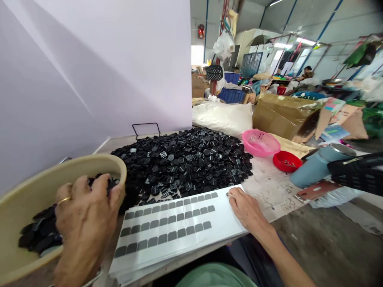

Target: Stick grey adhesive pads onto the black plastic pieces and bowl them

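Note:
My left hand [88, 215] is curled over a beige plastic basin [119, 163] at the left. Small black plastic pieces [110, 184] show at its bent fingertips, and more black pieces lie in the basin below. My right hand [247, 209] rests on the right end of a white sheet [224, 215]. Its thumb and forefinger are pinched together, with a tiny shiny bit at the tips that is too small to name. Rows of grey rounded-square stickers [172, 221] cover the sheet, which tops a stack of similar sheets.
Behind the sheet spreads a big heap of black pieces [185, 159]. To its right stand a pink sieve basket [260, 143], a red bowl [287, 161] and a blue-grey bottle [320, 165]. A white sack [223, 116] and a cardboard box [284, 113] lie beyond. A pale wall [98, 67] borders the left.

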`<control>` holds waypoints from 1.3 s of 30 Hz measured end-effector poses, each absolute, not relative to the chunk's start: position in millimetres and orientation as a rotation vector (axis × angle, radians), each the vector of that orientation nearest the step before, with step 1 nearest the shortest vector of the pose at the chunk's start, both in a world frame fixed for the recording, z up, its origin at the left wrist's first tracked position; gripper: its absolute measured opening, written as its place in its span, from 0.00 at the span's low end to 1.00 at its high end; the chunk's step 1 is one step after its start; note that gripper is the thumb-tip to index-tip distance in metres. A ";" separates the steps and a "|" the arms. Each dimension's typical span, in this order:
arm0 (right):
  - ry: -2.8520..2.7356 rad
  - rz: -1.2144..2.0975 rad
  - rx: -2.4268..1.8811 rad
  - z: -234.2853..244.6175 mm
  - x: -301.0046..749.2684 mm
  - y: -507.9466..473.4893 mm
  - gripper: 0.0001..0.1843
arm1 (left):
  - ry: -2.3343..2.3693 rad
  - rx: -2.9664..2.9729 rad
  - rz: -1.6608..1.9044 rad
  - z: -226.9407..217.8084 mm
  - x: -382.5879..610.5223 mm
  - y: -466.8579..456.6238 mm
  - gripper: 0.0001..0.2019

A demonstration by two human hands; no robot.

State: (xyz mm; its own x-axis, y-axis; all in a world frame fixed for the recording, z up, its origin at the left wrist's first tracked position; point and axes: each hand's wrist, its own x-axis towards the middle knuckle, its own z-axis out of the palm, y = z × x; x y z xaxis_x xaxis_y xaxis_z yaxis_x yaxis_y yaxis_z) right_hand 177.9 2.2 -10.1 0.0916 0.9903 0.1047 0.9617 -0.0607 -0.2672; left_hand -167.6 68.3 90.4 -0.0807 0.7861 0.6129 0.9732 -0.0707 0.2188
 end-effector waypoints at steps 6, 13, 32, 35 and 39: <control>-2.087 0.090 -2.042 -10.5 164.9 21.8 0.08 | -1.961 -2.972 -0.803 42.8 -87.3 44.8 0.17; -2.118 0.130 -1.987 -9.2 164.6 28.2 0.08 | -1.399 -3.293 -0.078 9.2 -10.0 43.0 0.13; -1.293 1.036 -1.558 5.6 196.5 2.8 0.15 | -1.924 -3.005 -0.599 15.2 -37.4 73.4 0.11; -1.042 1.151 -1.562 -1.6 196.4 -12.2 0.18 | -2.021 -2.765 -0.445 8.7 -40.7 92.3 0.09; -0.960 1.168 -1.550 -6.1 191.3 -19.5 0.21 | -2.064 -2.805 -0.411 0.9 -38.5 113.7 0.06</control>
State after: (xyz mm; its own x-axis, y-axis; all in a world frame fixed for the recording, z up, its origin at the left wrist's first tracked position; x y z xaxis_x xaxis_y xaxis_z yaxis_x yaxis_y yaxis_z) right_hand 191.3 -19.5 -6.1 0.2394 0.9420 -0.2351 0.0486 -0.2535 -0.9661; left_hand -38.5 113.7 0.9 0.3035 0.9524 -0.0289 0.8685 -0.2641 0.4195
